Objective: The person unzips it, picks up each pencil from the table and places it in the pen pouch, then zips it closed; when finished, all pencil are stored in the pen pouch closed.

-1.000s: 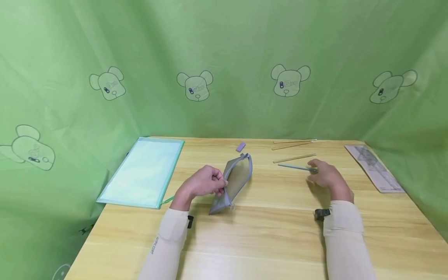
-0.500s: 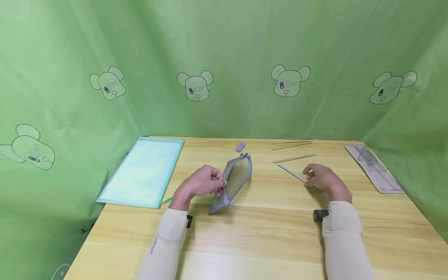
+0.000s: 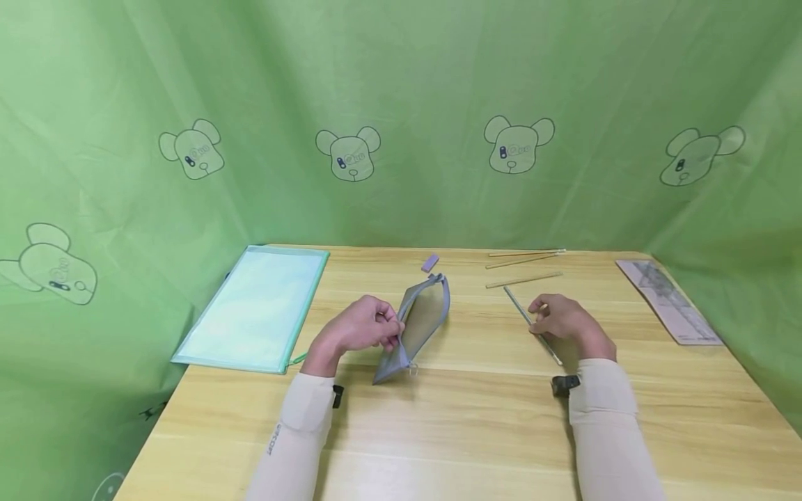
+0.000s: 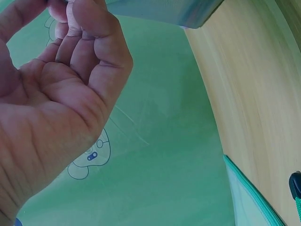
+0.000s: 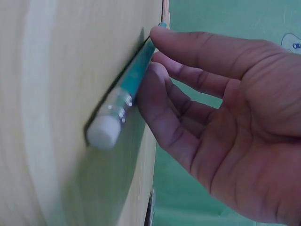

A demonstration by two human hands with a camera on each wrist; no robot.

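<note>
My left hand [image 3: 362,325] pinches the near-left edge of a grey zip pouch [image 3: 391,363], which stands on the table with its mouth spread open. In the left wrist view part of the pouch [image 4: 164,10] shows above the curled fingers. To the right, my right hand [image 3: 567,323] pinches a teal pencil [image 3: 516,304] around its middle between thumb and fingers. The right wrist view shows this pencil [image 5: 134,75] close over the wood, its white eraser end [image 5: 104,133] towards the camera.
Three wooden pencils lie at the back, the nearest pencil [image 3: 525,280] just beyond the teal one. A purple eraser [image 3: 430,263] lies behind the pouch. A pale zip document bag [image 3: 257,306] is at left, a pink sheet with clear rulers [image 3: 670,303] at right. Green cloth [image 3: 432,202] walls the table.
My right hand has moved left and slightly nearer with the teal pencil, which has turned from nearly sideways to slanting towards me. The left hand and pouch have stayed put.
</note>
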